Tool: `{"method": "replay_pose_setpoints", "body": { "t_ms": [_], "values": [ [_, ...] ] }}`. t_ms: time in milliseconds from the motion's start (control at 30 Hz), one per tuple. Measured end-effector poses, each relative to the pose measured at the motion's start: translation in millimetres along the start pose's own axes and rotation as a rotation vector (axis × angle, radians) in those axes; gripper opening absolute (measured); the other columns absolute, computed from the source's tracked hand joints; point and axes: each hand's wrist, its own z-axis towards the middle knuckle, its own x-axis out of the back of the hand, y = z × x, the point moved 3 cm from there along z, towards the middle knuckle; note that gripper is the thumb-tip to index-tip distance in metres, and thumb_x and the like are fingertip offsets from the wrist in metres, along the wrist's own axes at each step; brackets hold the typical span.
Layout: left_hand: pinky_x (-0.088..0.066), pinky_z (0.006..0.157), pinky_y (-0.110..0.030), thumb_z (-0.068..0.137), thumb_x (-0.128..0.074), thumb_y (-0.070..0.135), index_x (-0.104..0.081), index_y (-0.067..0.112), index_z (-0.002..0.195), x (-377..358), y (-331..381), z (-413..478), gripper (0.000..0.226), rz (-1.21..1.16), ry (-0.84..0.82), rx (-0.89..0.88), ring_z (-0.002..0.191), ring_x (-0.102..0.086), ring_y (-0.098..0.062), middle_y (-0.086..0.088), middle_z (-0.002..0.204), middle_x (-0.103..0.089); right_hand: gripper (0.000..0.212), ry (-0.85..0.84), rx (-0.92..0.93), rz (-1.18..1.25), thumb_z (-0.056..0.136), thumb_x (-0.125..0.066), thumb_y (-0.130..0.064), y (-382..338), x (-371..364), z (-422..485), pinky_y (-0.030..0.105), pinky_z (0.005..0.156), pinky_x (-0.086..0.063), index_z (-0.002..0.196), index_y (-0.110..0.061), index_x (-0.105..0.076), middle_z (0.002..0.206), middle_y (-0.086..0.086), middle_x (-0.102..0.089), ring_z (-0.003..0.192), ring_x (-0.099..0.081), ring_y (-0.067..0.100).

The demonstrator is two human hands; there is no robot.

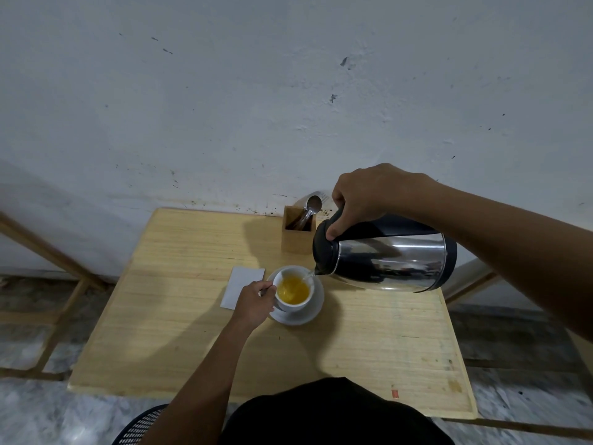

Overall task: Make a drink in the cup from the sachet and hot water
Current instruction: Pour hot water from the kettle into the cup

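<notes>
Right hand [369,195] clamped on handle of tilted steel kettle with black lid [385,252], spout just above right rim of white ceramic cup [293,292] on white saucer [316,308], tabletop centre. Left hand [255,303] closed on cup's left side, steadying. Yellow liquid roughly two-thirds up; judge pour nearly done.

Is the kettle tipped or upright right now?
Tipped. The kettle lies nearly sideways in the right hand, spout down at the cup rim, water streaming in.

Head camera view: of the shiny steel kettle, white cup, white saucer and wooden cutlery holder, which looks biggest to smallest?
1. Shiny steel kettle, though it is raised nearer the camera.
2. White saucer.
3. White cup and wooden cutlery holder look alike.
</notes>
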Motion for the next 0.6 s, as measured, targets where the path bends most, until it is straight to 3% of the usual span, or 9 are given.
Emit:
{"method": "replay_pose_setpoints", "body": {
  "t_ms": [133,300,467,600],
  "values": [
    [-0.055,0.068,-0.032,0.095,-0.053,0.014,-0.062,0.002,0.116,0,0,1,0.026,-0.001,-0.010,-0.008,0.066,-0.063,-0.020,-0.022,0.109,-0.064,0.056,0.008,-0.006,0.016,0.057,-0.068,-0.080,3,3,2,0.027,0.057,-0.034,0.070,-0.026,-0.055,0.072,-0.010,-0.063,0.069,-0.058,0.010],
    [-0.052,0.059,-0.022,0.096,-0.052,0.014,-0.062,0.003,0.116,0,0,1,0.026,0.006,-0.021,-0.018,0.070,-0.063,-0.022,-0.023,0.109,-0.064,0.060,0.026,-0.009,0.015,0.056,-0.067,-0.081,6,6,4,0.028,0.057,-0.035,0.075,-0.025,-0.062,0.075,-0.008,-0.068,0.073,-0.062,0.014],
    [-0.056,0.076,-0.038,0.095,-0.053,0.016,-0.063,0.004,0.115,0,0,0,0.025,-0.019,-0.020,-0.001,0.072,-0.064,-0.023,-0.019,0.108,-0.064,0.059,0.031,-0.033,0.043,0.057,-0.067,-0.081,13,5,0,0.028,0.058,-0.035,0.074,-0.025,-0.061,0.079,-0.008,-0.065,0.072,-0.059,0.012],
    [-0.055,0.077,-0.039,0.095,-0.053,0.017,-0.063,0.006,0.115,0,0,0,0.025,-0.018,-0.013,0.002,0.069,-0.065,-0.020,-0.016,0.107,-0.065,0.059,0.017,-0.061,0.110,0.059,-0.067,-0.080,23,6,-9,0.027,0.058,-0.034,0.076,-0.024,-0.062,0.080,-0.008,-0.063,0.072,-0.056,0.010]
  ]
}}
